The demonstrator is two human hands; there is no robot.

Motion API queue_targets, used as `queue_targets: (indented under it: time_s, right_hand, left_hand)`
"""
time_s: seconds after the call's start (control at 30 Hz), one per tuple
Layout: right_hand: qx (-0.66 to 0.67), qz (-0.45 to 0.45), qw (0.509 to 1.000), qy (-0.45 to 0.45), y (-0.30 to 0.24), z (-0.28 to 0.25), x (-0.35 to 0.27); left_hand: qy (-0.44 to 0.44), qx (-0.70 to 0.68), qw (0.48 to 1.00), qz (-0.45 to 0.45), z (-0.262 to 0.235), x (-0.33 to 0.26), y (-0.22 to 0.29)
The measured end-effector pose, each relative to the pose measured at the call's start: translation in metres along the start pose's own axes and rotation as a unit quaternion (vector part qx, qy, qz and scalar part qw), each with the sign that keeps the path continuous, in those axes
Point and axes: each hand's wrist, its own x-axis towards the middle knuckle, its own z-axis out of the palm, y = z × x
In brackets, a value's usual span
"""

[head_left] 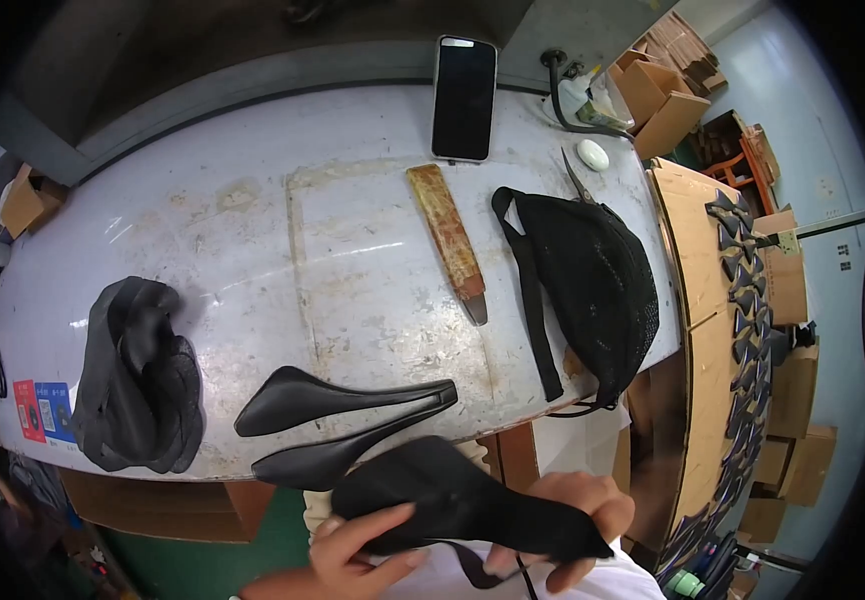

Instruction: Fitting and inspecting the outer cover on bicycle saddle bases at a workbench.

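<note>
My left hand (365, 552) is closed on the wide end of a black saddle cover (433, 490), with fingers lying over its near edge. The narrow end of the cover is gripped by my right hand (585, 505), thumb and fingers around it; a thin black strip hangs beneath. Just beyond, a black bicycle saddle (343, 391) with a long split down its middle rests at the table's front edge, partly hidden by the cover. A pile of soft black covers (123, 385) sits to the left.
On the white table (223, 250) lie a blade with a tape-wrapped handle (443, 230), a phone (465, 100), a black mesh bag (593, 285), scissors (578, 177) and a white oval object (593, 154). Several dark shaped pieces (743, 300) line a wooden board at right.
</note>
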Motion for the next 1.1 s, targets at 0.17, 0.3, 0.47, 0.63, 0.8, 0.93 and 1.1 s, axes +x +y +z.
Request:
queue_targets:
  time_s: [0.17, 0.3, 0.47, 0.63, 0.8, 0.93, 1.1]
  right_hand:
    - [-0.507, 0.067, 0.828, 0.229, 0.019, -0.009, 0.000]
    - [-0.567, 0.030, 0.791, 0.229, 0.052, -0.024, 0.012]
    - [-0.445, 0.189, 0.848, 0.216, 0.048, -0.027, 0.008]
    - [-0.245, 0.279, 0.892, 0.259, 0.056, -0.041, 0.009]
    - [-0.295, 0.352, 0.870, 0.178, 0.058, -0.053, 0.019]
    - [-0.274, 0.362, 0.876, 0.163, 0.060, -0.055, 0.024]
    - [-0.323, 0.396, 0.845, 0.156, 0.059, -0.051, 0.035]
  left_hand:
    - [0.179, 0.365, 0.900, 0.158, -0.020, -0.006, -0.008]
    - [0.185, 0.117, 0.975, -0.039, -0.034, 0.005, -0.012]
    - [0.192, 0.101, 0.975, -0.051, -0.048, 0.001, -0.016]
    - [0.210, 0.165, 0.960, -0.088, -0.057, 0.009, -0.001]
    - [0.175, 0.155, 0.968, -0.092, -0.064, 0.018, -0.013]
    - [0.219, 0.068, 0.969, -0.096, -0.062, 0.021, -0.016]
    - [0.129, 0.090, 0.983, -0.090, -0.077, 0.019, -0.018]
